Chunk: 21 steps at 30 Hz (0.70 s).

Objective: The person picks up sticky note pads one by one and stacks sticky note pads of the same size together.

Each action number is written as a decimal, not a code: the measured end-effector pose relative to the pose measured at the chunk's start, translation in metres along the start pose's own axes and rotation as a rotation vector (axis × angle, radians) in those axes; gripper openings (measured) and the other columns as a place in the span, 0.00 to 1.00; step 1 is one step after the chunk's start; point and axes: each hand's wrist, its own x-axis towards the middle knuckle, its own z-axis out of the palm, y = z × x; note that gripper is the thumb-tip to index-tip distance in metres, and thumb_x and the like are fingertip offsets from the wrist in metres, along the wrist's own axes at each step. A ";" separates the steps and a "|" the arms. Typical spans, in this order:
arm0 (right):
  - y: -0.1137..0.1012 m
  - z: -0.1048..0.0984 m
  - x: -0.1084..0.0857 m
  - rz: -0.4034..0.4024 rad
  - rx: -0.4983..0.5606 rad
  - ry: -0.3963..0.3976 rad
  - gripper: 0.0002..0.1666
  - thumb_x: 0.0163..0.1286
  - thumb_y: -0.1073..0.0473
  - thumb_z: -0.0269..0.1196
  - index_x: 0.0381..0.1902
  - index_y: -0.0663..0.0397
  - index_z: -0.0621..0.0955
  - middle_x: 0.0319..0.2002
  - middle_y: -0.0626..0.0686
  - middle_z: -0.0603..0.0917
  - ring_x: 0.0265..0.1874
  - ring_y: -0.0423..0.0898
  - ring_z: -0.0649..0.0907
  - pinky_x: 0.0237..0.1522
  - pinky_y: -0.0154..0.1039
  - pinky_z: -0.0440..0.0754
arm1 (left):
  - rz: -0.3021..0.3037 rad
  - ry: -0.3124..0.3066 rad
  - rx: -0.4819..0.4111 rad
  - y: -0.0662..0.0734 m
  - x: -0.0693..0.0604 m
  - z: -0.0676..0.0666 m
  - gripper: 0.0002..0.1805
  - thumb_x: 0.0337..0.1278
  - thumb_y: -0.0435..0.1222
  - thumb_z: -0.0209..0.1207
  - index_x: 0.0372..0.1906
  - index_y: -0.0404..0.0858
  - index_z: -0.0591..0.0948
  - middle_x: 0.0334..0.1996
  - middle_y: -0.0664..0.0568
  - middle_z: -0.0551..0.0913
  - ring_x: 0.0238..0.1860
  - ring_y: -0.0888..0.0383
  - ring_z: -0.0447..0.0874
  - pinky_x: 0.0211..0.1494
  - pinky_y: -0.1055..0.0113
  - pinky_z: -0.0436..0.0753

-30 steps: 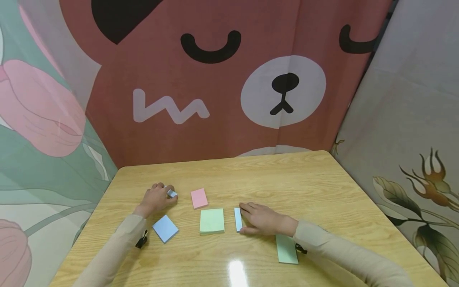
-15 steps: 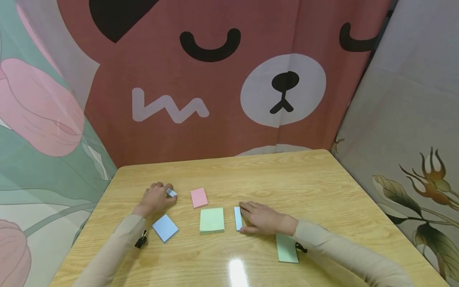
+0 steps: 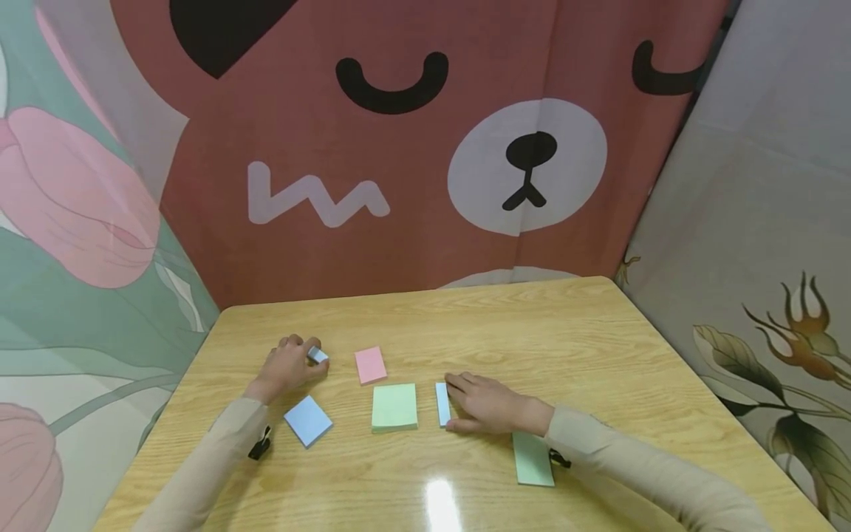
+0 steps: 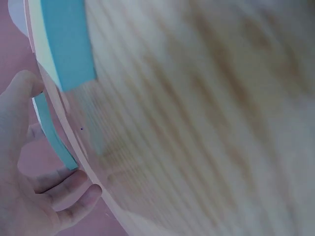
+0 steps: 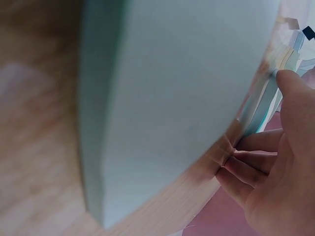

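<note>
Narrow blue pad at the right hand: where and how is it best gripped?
Likely across its near and far ends, coming from the right. The narrow blue pad runs lengthwise away from the person, and the green square pad sits to its left, leaving less room there. The right hand is on its right, thumb at the near end, fingers toward the far end.

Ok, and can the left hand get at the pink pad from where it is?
Probably yes: in the head view only tabletop shows between the left hand and the pink pad. But that hand pinches a small blue pad, so it would likely need to let go first.
</note>
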 end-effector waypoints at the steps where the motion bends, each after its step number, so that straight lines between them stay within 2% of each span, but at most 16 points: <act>1: 0.000 0.000 0.000 0.001 -0.002 0.000 0.47 0.77 0.31 0.41 0.70 0.69 0.67 0.71 0.66 0.64 0.69 0.58 0.67 0.67 0.48 0.67 | 0.001 0.000 -0.002 0.000 0.000 0.000 0.26 0.63 0.53 0.59 0.57 0.39 0.78 0.52 0.30 0.74 0.52 0.33 0.73 0.49 0.35 0.73; 14: 0.001 -0.001 0.000 0.001 -0.004 0.001 0.47 0.77 0.31 0.41 0.70 0.69 0.67 0.71 0.66 0.64 0.69 0.58 0.67 0.67 0.48 0.67 | 0.069 0.053 0.002 0.010 -0.003 -0.007 0.24 0.64 0.50 0.61 0.56 0.38 0.78 0.49 0.32 0.76 0.50 0.34 0.75 0.48 0.35 0.74; 21: 0.001 0.000 -0.001 -0.004 0.006 0.011 0.47 0.77 0.32 0.42 0.70 0.69 0.67 0.71 0.67 0.64 0.68 0.57 0.68 0.66 0.48 0.68 | 0.086 0.072 0.026 0.015 -0.005 -0.009 0.24 0.63 0.50 0.62 0.56 0.39 0.79 0.49 0.34 0.76 0.50 0.36 0.75 0.48 0.36 0.74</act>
